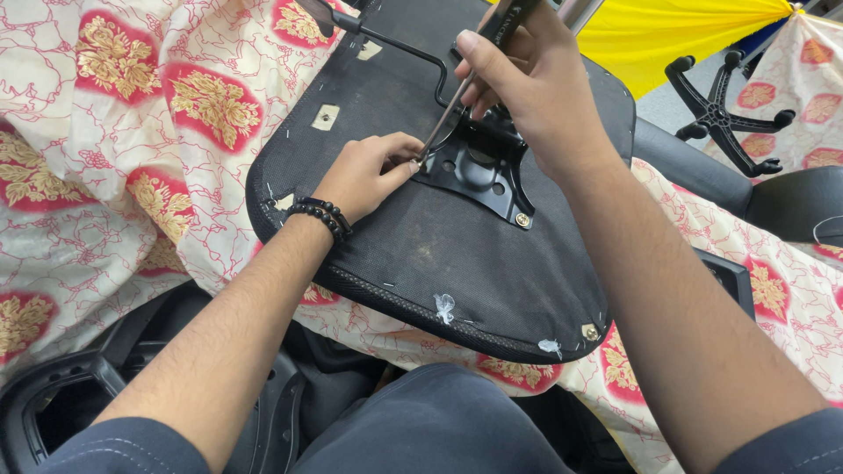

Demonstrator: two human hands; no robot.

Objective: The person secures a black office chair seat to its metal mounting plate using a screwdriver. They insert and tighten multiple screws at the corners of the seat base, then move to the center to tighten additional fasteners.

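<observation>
Black mesh covers the upturned chair seat (457, 263) lying across the person's lap on patterned cloth (114, 149). Near its middle, the left hand (364, 175) pinches the screwdriver (457, 96) tip at the metal mounting plate (479, 171); the right hand (527, 83) clenches the handle. Keeping the shaft upright and pressed should prevent slipping.

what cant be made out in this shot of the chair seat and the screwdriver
- Head view: the screwdriver tip and any screw under it, hidden by the left hand fingertips.
- Head view: the screwdriver handle top, cut off by the upper edge and wrapped by the right hand.
- Head view: the middle of the black metal plate, covered by the right hand.
- Head view: the seat underside far edge, cut off at the top.
</observation>
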